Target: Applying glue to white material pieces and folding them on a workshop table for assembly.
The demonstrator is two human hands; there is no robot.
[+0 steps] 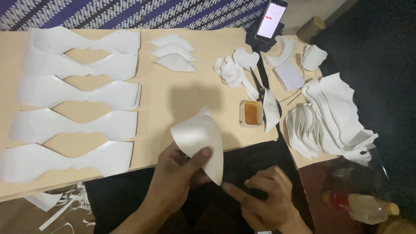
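Nearest, the left hand [173, 182] pinches a curved white paper piece [199, 141], thumb pressed on its face, fingers behind. The right hand [264, 201] rests below and right of that piece, forefinger stretched toward its lower tip and holding nothing. The piece hangs over the near edge of the beige board [173, 93]; its long axis runs diagonally, one point up toward the board and the other down toward the right hand. A tighter pinch would probably crease it (the sheet looks thin). Beyond the piece to the right sit a small dish of amber liquid [251, 112] and scissors [259, 89]; farther left lie long wavy white strips [73, 123].
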